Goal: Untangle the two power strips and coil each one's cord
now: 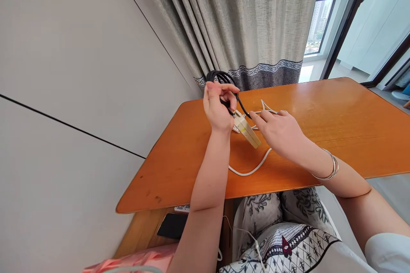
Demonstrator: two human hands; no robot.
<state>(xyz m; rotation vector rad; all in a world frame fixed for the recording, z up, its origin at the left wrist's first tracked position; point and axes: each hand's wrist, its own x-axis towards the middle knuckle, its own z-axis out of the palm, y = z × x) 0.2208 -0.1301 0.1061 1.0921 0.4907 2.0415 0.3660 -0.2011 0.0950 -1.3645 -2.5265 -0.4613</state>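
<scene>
Head camera — forward and down
From above the lap [272, 243], close over the table [346, 128] — left hand [218, 108] and right hand [283, 132] mid-frame, curtain [256, 21] beyond.

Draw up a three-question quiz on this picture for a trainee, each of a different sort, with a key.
1. Multiple choice: what does the left grip hold?
a) a pen
b) a coiled black cable
c) a mug

2. True or false: a silver bracelet is worn on the person's right arm.

3. Short answer: what color is the cord that curves across the wooden table, on the person's side of the beige adapter?

Key: 1. b; 2. true; 3. white.
</scene>
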